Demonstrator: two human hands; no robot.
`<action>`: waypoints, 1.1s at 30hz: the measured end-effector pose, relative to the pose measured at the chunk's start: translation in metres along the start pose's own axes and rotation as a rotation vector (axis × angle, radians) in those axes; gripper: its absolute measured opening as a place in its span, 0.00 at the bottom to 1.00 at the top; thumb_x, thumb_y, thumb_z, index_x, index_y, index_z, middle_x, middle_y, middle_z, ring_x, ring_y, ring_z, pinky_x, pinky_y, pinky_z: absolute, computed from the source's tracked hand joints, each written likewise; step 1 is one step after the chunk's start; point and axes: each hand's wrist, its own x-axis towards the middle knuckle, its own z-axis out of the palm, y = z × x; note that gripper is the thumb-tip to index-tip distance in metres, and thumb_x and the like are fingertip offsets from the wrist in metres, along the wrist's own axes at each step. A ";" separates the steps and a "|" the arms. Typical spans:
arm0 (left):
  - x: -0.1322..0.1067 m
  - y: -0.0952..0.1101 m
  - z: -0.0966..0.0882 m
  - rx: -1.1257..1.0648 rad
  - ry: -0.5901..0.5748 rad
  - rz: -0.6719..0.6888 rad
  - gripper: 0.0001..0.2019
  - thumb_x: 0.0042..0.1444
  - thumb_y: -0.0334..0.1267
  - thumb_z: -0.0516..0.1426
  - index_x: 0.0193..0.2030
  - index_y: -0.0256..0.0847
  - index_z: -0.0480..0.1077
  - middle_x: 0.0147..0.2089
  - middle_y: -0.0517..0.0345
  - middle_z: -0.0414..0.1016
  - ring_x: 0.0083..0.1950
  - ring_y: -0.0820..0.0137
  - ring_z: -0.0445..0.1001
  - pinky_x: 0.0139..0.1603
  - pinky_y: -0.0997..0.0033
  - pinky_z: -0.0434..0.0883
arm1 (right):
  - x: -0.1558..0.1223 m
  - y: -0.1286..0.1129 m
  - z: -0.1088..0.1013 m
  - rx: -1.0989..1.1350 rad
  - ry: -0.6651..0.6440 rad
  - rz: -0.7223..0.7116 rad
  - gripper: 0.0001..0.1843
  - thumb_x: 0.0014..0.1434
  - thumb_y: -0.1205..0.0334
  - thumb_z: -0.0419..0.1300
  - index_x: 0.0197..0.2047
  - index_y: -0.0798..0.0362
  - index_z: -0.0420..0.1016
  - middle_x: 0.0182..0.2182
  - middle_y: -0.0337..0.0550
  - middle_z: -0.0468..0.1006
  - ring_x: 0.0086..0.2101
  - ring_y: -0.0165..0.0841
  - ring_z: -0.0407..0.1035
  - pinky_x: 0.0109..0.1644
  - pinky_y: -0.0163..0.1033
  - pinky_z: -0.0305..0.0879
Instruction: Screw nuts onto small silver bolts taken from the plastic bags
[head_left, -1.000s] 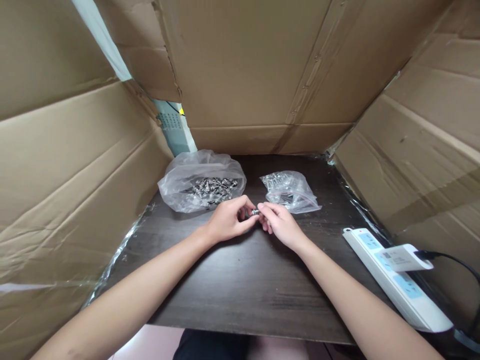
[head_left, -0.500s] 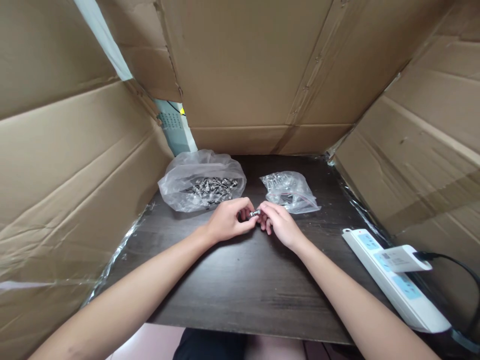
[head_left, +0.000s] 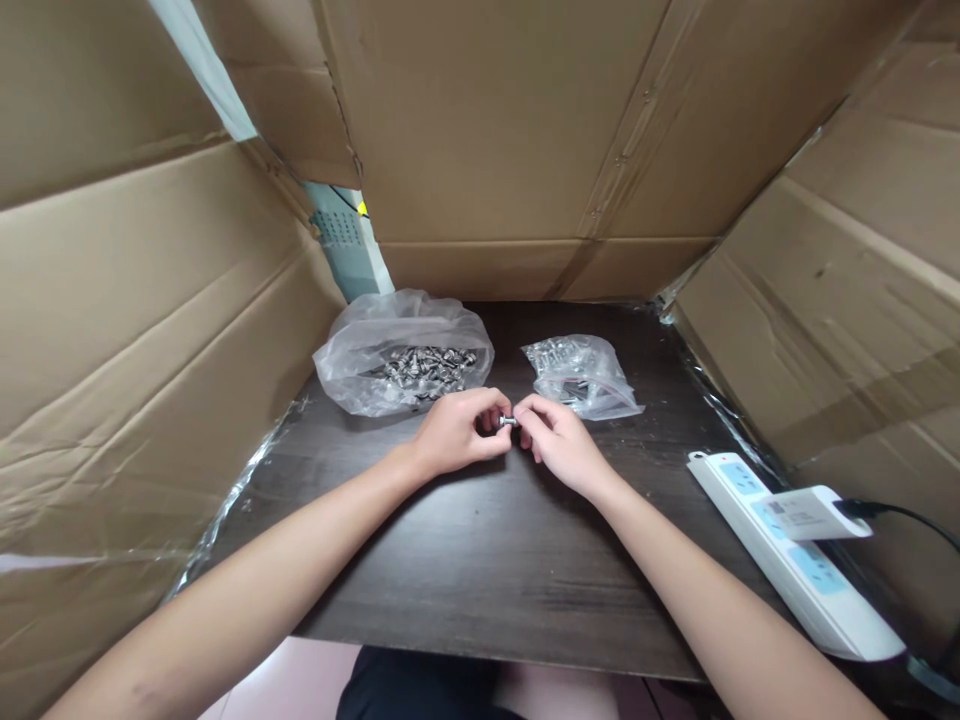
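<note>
Between my two hands, above the middle of the dark table [head_left: 450, 560], is a small silver bolt [head_left: 507, 421] lying roughly level. My left hand [head_left: 465, 430] pinches its left end between thumb and fingers. The fingertips of my right hand [head_left: 551, 435] are closed at its right end; whether a nut or washer sits there is too small to tell. Just beyond my left hand, a large clear plastic bag [head_left: 352, 360] lies open with many loose metal bolts [head_left: 435, 370] in it. Behind my right hand is a smaller zip bag [head_left: 585, 370] of shiny metal pieces.
Cardboard walls [head_left: 510, 120] enclose the table at the back and both sides. A white power strip [head_left: 795, 560] lies at the right edge, with a white charger [head_left: 814, 512] and a black cable [head_left: 907, 515] plugged in.
The bolt has turned from slightly slanted to nearly level between my fingers. My right fingers have curled in closer around its end. The whole view has shifted slightly.
</note>
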 end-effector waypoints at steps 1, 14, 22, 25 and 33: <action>0.000 0.000 0.000 0.000 -0.008 -0.001 0.06 0.52 0.31 0.60 0.38 0.39 0.74 0.30 0.63 0.74 0.30 0.75 0.71 0.32 0.77 0.67 | 0.000 0.000 0.000 -0.019 0.002 -0.014 0.20 0.66 0.45 0.56 0.30 0.50 0.69 0.22 0.36 0.70 0.20 0.28 0.61 0.24 0.35 0.57; -0.001 -0.003 0.001 -0.011 -0.015 -0.008 0.05 0.57 0.36 0.63 0.40 0.39 0.75 0.32 0.61 0.77 0.31 0.75 0.73 0.35 0.77 0.69 | 0.003 0.006 -0.002 0.173 -0.043 -0.010 0.16 0.62 0.53 0.54 0.26 0.52 0.70 0.30 0.42 0.69 0.25 0.30 0.66 0.21 0.35 0.59; 0.000 -0.002 0.000 -0.002 -0.016 -0.001 0.05 0.58 0.36 0.63 0.41 0.39 0.75 0.33 0.60 0.78 0.32 0.74 0.75 0.35 0.76 0.71 | 0.001 0.005 -0.004 0.059 -0.052 -0.054 0.21 0.63 0.55 0.55 0.20 0.52 0.66 0.30 0.40 0.70 0.20 0.25 0.63 0.26 0.37 0.62; -0.001 -0.001 -0.001 -0.006 -0.034 0.043 0.06 0.59 0.36 0.62 0.42 0.39 0.76 0.35 0.58 0.79 0.33 0.73 0.76 0.36 0.76 0.72 | 0.001 0.005 -0.004 0.048 -0.036 -0.031 0.22 0.65 0.50 0.55 0.23 0.52 0.67 0.27 0.38 0.69 0.20 0.26 0.63 0.25 0.37 0.61; -0.003 -0.004 0.001 0.023 -0.068 0.083 0.07 0.63 0.39 0.61 0.46 0.40 0.76 0.39 0.56 0.81 0.36 0.72 0.78 0.39 0.74 0.74 | 0.002 0.005 -0.003 0.007 -0.009 -0.020 0.24 0.67 0.43 0.54 0.25 0.51 0.67 0.23 0.36 0.69 0.18 0.27 0.64 0.26 0.37 0.61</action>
